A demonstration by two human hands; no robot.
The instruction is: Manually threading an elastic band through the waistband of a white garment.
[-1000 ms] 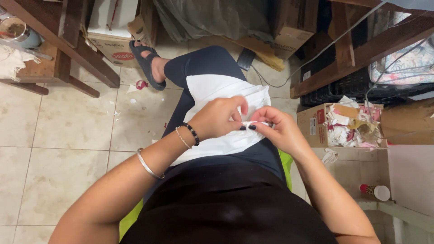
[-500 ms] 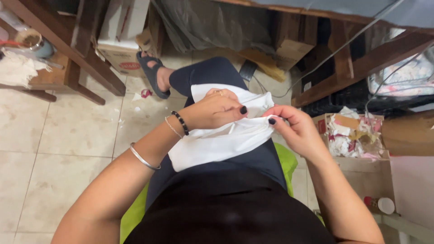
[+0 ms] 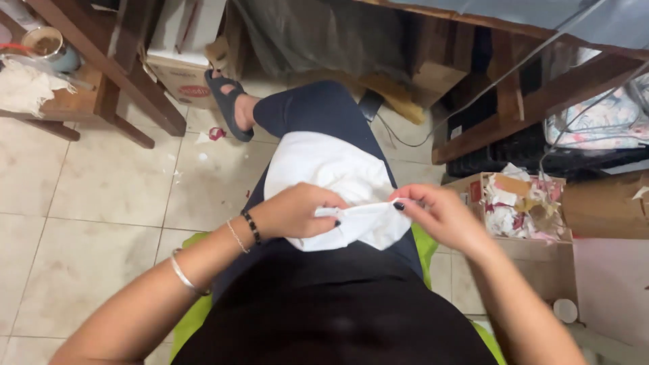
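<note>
A white cloth (image 3: 331, 172) lies across my lap, over dark trousers. My left hand (image 3: 294, 211) grips the cloth's near edge, with bracelets on that wrist. My right hand (image 3: 439, 213) pinches the same edge from the right, fingers closed on the fabric. The near end of the cloth is bunched between both hands. I am seated on a green chair (image 3: 426, 243).
A cardboard box (image 3: 520, 203) full of paper and fabric scraps stands at my right. Wooden table legs (image 3: 122, 74) and a shelf frame (image 3: 534, 101) cross the tiled floor ahead. My sandalled foot (image 3: 233, 105) rests near a carton. Small scraps litter the tiles.
Both hands have drawn nearer to my body along the cloth. More of the white cloth now lies spread over my thigh beyond them.
</note>
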